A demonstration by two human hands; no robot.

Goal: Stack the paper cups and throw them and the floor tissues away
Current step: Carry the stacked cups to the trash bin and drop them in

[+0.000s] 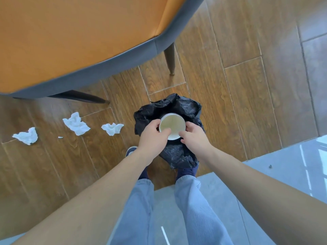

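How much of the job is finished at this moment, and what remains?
Done, it seems: the cups look gathered, though only the top paper cup shows. In hand: left hand and right hand hold it over the black bin bag. Left: dropping it in, then collecting three tissues from the floor.

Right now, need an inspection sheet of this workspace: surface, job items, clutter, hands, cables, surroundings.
Surface: wood-plank floor; grey tile at lower right.
Job's things: paper cup, seen from above, over the black bin bag; whether it is a stack cannot be told. Three crumpled tissues on the floor at.
Clutter: small white scrap between the tissues.
Hands: left hand and right hand both grip the cup's rim.
Cables: nothing seen.
Surroundings: orange chair with dark legs, beside the bag.
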